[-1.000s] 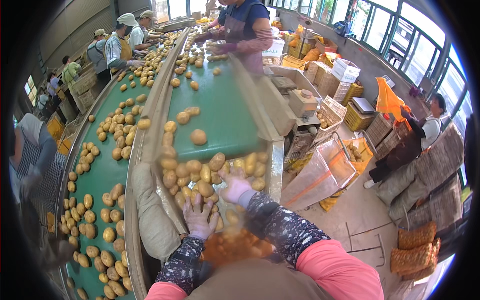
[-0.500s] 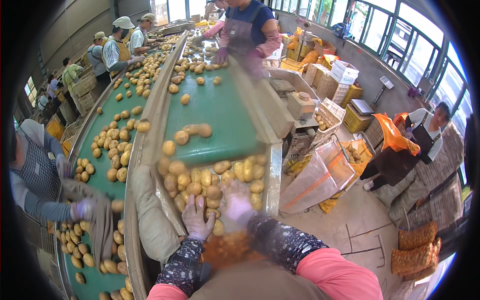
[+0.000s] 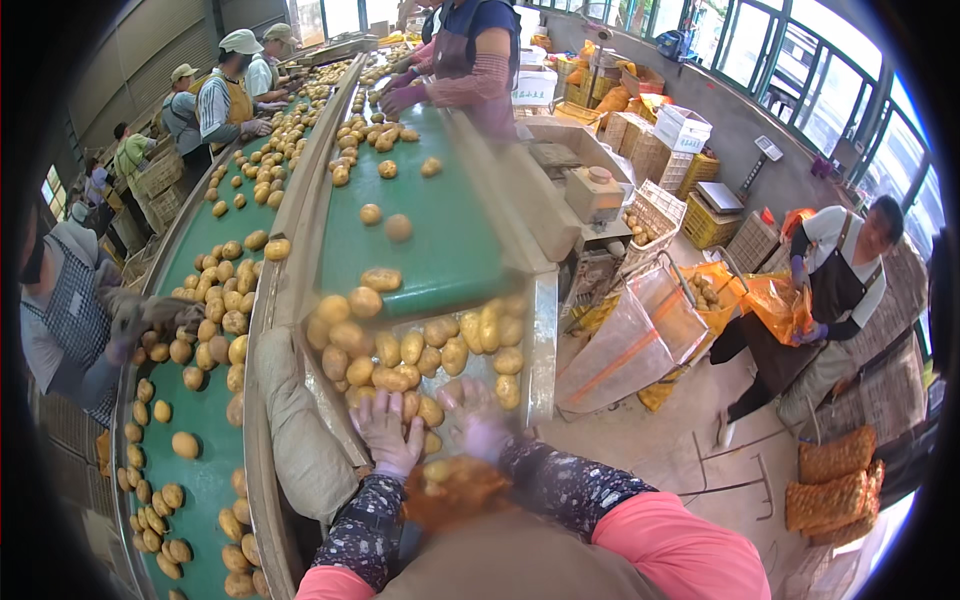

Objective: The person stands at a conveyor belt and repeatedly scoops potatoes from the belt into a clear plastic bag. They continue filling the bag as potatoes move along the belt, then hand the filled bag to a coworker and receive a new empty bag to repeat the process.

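Observation:
Potatoes (image 3: pixel 412 348) lie heaped in the metal chute (image 3: pixel 543 350) at the lower end of the green conveyor belt (image 3: pixel 430 250). My left hand (image 3: pixel 390 432), in a thin pale glove, rests with fingers spread against the potatoes at the near edge of the heap. Beside it, my right hand (image 3: pixel 474 418) is gloved too and a little blurred. Its fingers stretch toward the potatoes and it grips nothing that I can see. Below both hands, an orange mesh bag (image 3: pixel 455 492) with potatoes in it hangs at the chute's mouth, partly blurred.
A padded cloth roll (image 3: pixel 300 430) lies along the chute's left side. A second potato belt (image 3: pixel 200 450) runs on the left, with co-workers beside it. At right stand a bag frame (image 3: pixel 630 340), crates (image 3: pixel 710 215) and filled mesh sacks (image 3: pixel 835 490); a person handles an orange bag (image 3: pixel 780 305).
More potatoes have come down the belt into the chute. My hands have shifted slightly at the heap's near edge. The person at right has lowered the orange bag; the left co-worker's hands moved up the belt.

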`<state>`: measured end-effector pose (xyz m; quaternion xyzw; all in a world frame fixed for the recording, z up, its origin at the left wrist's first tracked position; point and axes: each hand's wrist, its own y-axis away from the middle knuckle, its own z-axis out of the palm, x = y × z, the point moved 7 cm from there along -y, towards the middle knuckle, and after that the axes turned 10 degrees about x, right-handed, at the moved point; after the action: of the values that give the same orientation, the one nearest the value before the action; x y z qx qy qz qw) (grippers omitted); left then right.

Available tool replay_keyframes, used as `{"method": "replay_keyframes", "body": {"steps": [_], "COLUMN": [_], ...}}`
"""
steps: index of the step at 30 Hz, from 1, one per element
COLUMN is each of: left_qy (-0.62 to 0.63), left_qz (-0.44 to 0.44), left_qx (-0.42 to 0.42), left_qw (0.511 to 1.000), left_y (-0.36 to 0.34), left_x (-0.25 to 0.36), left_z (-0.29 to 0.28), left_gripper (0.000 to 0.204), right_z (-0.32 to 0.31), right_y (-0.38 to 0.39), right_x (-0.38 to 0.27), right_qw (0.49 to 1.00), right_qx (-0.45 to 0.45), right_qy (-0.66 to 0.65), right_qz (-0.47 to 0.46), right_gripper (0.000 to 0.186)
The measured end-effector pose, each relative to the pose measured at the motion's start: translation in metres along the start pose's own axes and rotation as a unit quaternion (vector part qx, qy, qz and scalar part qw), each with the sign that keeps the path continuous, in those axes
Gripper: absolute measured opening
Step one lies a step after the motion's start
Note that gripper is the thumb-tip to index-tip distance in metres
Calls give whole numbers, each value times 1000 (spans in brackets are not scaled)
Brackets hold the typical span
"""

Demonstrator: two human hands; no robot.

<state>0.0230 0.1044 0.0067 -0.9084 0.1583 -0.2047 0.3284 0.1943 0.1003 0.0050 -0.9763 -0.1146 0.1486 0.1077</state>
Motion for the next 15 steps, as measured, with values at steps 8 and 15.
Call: {"method": "replay_keyframes", "body": {"steps": [8,15], "left_qy": [-41,15], "left_qz": [-36,28], "left_qx": [-43,-90], "left_qw": [998,995], "left_y": [-2,-6], "left_x": [3,35], "left_z": [-5,-23], "left_gripper": [51,37], "right_z": [-36,-21], "right_y": [-46,-34], "right_x": [-23,-12], "right_qw": [983,999], "right_qx": [162,31], "right_qy": [-77,9], "right_qz": [29,-16], "right_gripper": [69,71]}}
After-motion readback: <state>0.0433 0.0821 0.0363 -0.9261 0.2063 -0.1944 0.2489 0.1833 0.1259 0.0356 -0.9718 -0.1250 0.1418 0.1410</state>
